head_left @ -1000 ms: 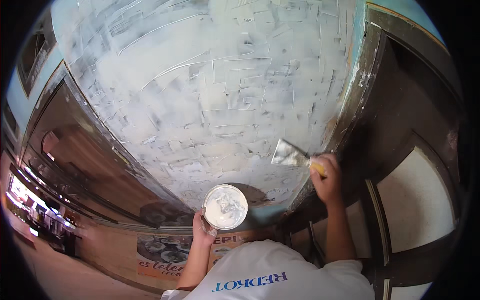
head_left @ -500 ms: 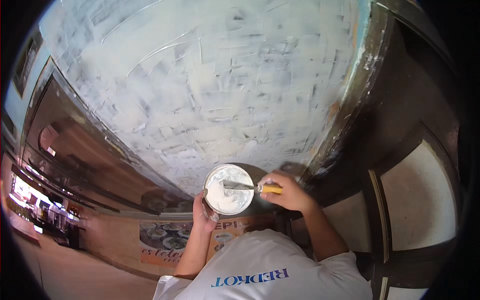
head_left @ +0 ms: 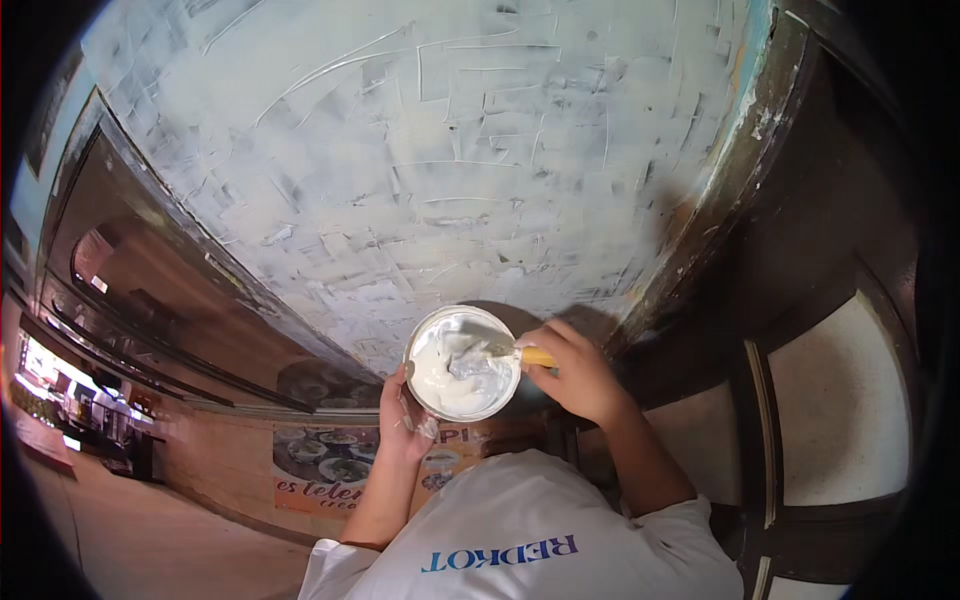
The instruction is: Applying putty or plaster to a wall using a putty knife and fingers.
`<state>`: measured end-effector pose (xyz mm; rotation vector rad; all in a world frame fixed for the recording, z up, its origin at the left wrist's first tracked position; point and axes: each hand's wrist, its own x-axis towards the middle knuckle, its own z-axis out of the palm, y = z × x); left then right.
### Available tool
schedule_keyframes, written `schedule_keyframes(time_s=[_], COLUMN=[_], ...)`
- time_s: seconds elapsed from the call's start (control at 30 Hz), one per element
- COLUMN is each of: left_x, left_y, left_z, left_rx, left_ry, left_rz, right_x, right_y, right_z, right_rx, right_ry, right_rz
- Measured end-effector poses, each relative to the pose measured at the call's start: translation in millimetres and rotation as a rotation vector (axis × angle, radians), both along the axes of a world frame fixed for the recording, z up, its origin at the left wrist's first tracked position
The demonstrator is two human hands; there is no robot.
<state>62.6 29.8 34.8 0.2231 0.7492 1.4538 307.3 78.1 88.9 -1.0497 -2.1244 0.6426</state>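
A round white tub (head_left: 411, 372) of creamy white paste (head_left: 437, 378) is held in front of my chest. My left hand (head_left: 403, 415) grips its lower left side, and white smears show on the fingers. The yellow handle of a putty knife (head_left: 537, 357) is closed in my right hand (head_left: 578, 373) at the tub's right rim. Its blade reaches into the tub and is partly lost in the paste. Beyond the tub stands a wall (head_left: 450, 190) coated in rough, pale grey-white strokes with raised ridges.
Worn wooden trim (head_left: 745, 150) edges the wall on the right, beside dark framed panels (head_left: 840, 400). At left is a brown framed window or glass panel (head_left: 190, 290). A printed food banner (head_left: 320, 465) hangs low behind my left arm. A bright cluttered area (head_left: 70, 390) lies far left.
The tub has risen slightly toward the wall. The putty knife has shifted in the paste, its blade now less visible, and the paste's surface is stirred into a new shape.
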Motion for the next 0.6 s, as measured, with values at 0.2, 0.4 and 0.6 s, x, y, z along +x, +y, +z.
schedule_keyframes(time_s=[0.2, 0.4, 0.6], left_x=[0, -1, -4], left_y=[5, 9, 16], left_z=[17, 20, 23], left_rx=[0.01, 0.013, -0.005], left_ry=[-0.061, -0.078, -0.104], left_rz=[-0.004, -0.021, -0.018], right_x=[2, 3, -4], right_y=[2, 7, 12], right_z=[-10, -32, -42], right_rx=[0.116, 0.035, 0.059], right_ry=[0.209, 0.24, 0.359], right_rz=[0.003, -0.056, -0.066])
